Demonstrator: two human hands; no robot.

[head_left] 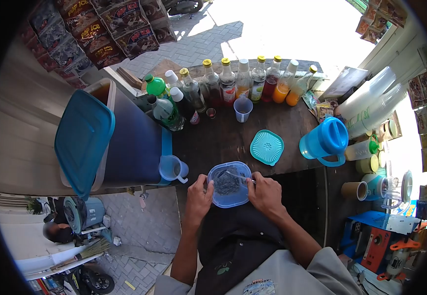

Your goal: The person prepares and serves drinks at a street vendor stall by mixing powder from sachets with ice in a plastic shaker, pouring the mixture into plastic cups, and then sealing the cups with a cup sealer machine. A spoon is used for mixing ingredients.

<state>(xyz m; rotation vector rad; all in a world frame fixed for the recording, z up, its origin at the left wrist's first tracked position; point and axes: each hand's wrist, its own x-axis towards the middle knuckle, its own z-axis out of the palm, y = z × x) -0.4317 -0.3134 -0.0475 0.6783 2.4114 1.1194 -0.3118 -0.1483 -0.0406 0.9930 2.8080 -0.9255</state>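
Note:
A translucent pale-blue plastic container [230,201] is held close to my body at the table's front edge. Dark grey, grainy-looking contents [224,184] cover its bottom. My left hand [201,197] is closed on the container's left wall, thumb near the rim. On the other side, my right hand [266,194] grips the handle of a spoon [239,176], whose far end reaches into the grey contents. That hand is also close against the container's right rim. A square mint-green lid [267,147] lies flat on the table just beyond.
Several syrup bottles [228,86] line the table's [213,135] far edge. A measuring cup [243,109] stands before them. To the left are a large drink tub [130,132] and a clear jug [170,168]; to the right, a blue pitcher [324,139] and stacked plastic cups [370,105].

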